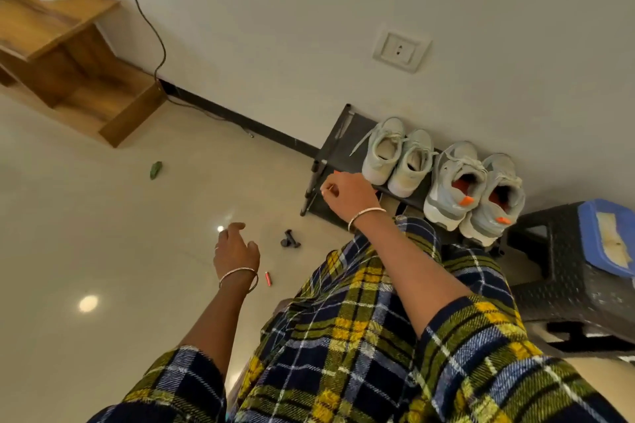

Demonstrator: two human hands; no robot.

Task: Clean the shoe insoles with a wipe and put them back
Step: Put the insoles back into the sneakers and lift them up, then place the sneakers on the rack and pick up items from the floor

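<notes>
Two pairs of shoes stand on a low black rack (338, 137) against the wall. The left pair is pale mint (395, 156); the right pair is grey with orange lining (476, 189). My right hand (347, 194) hovers over the rack's left end, just left of the mint pair, with its fingers curled. A small orange bit shows at its fingertips, and I cannot tell whether the hand holds it. My left hand (237, 247) hangs relaxed over the floor, holding nothing. A blue tray with a whitish cloth (608, 237) lies on a black stool.
The black plastic stool (563, 278) stands right of the rack. A wooden shelf unit (68, 55) is at the far left, with a cable running down the wall. On the tiled floor lie a green scrap (155, 170), a small dark dumbbell (290, 239) and a red stick (268, 279).
</notes>
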